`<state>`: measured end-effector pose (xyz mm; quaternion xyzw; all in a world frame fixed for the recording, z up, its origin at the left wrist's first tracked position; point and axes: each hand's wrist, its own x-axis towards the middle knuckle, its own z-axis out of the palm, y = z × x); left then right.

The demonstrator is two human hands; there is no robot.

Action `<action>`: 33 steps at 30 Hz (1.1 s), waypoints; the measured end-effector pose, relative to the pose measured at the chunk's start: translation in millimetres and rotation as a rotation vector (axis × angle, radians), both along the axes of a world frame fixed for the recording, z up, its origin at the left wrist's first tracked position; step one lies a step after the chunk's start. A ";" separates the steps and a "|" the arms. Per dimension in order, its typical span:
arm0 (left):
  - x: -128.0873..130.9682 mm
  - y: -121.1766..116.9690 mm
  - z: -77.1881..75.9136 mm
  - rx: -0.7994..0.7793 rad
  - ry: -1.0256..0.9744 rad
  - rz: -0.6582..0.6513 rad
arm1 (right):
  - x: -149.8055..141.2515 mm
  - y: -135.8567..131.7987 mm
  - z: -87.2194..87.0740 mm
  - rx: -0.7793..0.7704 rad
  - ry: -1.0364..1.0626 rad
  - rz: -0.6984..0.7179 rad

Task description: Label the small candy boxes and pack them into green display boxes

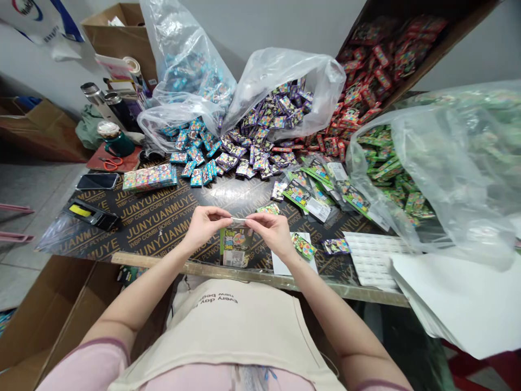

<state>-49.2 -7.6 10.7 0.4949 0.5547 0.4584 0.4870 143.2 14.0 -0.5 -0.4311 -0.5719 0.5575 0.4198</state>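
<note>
My left hand [207, 227] and my right hand [272, 232] meet above the near table edge, fingertips pinched on a thin white strip [238, 220] between them. Its kind is too small to make out. Below it lies a printed green and black pouch [235, 251] with a white label. A green wrapped packet [268, 209] is just beyond my right hand. Close to my right wrist, another green packet [302, 246] rests on a white card [284, 264], with a purple packet [336, 246] farther right.
Open plastic bags spill blue packets [194, 142], purple packets [260, 142] and green packets [401, 174]; red packets [358, 98] spill from a box. Flat pouches [313, 198] overlap at right, near a white sheet of pads [372, 258]. A phone [97, 181] and tape cutter [90, 213] lie left.
</note>
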 end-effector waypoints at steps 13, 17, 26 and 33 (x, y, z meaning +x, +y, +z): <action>-8.1 -9.6 -7.7 0.599 0.423 -0.235 | 20.7 -15.5 -25.2 0.517 -0.198 -0.001; -15.2 1.5 -17.9 0.430 0.248 -0.069 | 5.7 14.3 -23.3 0.472 -0.222 0.035; -103.8 -31.1 -98.4 -0.017 0.261 0.803 | -108.4 166.3 -62.6 0.679 -0.944 0.305; -106.2 -47.5 -82.9 0.112 0.716 0.516 | -149.1 198.8 -68.7 0.733 -0.968 0.495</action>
